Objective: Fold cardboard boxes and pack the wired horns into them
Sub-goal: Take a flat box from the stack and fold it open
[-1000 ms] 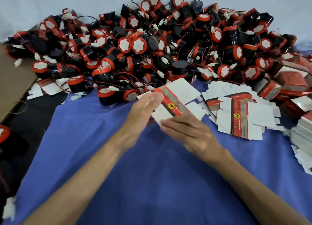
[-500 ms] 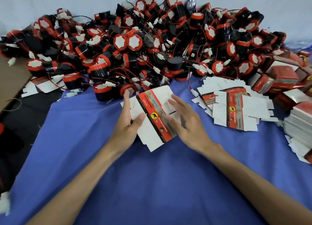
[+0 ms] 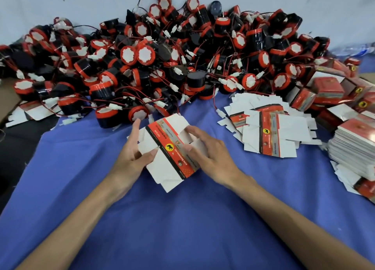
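A flat cardboard box blank (image 3: 170, 154), white with a red and grey printed strip, is held just above the blue cloth at the centre. My left hand (image 3: 132, 158) grips its left side, thumb on top and fingers under. My right hand (image 3: 207, 154) holds the right side, with fingers curled over the panels that are lifting into a box shape. A big heap of black and red wired horns (image 3: 162, 63) lies right behind.
A fan of flat box blanks (image 3: 272, 134) lies to the right, a neat stack of blanks (image 3: 353, 152) at the right edge, and folded red boxes (image 3: 328, 87) behind them. The blue cloth (image 3: 182, 219) covers the table in front of me. Brown cardboard (image 3: 6, 99) lies far left.
The blank has been drawn toward me and turned. Both hands have shifted from pressing it flat to gripping its sides, and its panels have begun to lift open.
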{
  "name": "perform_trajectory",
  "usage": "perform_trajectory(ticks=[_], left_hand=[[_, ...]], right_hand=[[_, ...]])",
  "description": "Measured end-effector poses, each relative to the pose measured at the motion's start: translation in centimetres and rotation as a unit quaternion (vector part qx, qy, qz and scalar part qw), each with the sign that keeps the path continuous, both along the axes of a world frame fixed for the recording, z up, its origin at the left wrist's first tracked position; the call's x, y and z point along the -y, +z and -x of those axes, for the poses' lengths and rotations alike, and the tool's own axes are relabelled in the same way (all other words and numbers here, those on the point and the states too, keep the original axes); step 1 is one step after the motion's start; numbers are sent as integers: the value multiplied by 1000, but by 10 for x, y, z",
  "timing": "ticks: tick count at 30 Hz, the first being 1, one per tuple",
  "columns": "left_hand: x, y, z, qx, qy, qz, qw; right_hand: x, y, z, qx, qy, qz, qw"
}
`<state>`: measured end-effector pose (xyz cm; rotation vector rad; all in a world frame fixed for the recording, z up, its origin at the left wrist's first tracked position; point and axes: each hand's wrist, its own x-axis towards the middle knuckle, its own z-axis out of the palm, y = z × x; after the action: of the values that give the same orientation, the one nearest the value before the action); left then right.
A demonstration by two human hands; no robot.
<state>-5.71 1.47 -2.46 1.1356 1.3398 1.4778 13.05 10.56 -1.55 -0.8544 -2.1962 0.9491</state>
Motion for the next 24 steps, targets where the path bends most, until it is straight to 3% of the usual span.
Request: perform_trajectory(ticks=[4, 11, 14, 21, 24], left_hand=[[2, 1, -9, -174, 95, 3, 980], [-3, -1, -14, -232, 213, 45, 948], [-3, 1, -13, -304, 272, 59, 911], [0, 4, -18, -420, 261, 52, 868], [1, 11, -22, -481, 262, 49, 835]], right_hand=[[1, 2, -2, -19, 5, 1, 1000], [12, 4, -2, -79, 47, 12, 996], [10, 4, -3, -104, 58, 69, 991], [1, 7, -4, -174, 53, 242, 953], [-1, 5, -2, -189, 40, 258, 947]])
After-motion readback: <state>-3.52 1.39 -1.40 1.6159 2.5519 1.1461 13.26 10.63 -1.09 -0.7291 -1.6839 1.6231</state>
